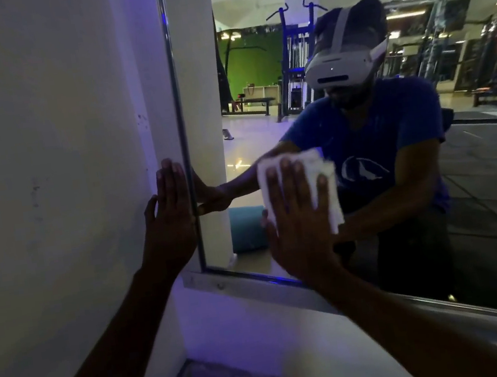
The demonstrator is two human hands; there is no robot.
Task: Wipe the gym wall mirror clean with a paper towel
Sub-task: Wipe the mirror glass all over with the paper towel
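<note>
Now our right hand [299,213] presses the towel [318,176] flat-fingered against the mirror [373,235], low near its left corner; uncleaned glass stretches up and rightward. Our left hand [169,211] braces open-palmed on the wall [46,151].

No readable txt, nos. or brand names showed anywhere. Only mark was a white graphic w/o letters on the chest of the blue shirt [363,154], seen reflected in the mirror [478,189]. Nothing legible elsewhere around that shirt.
</note>
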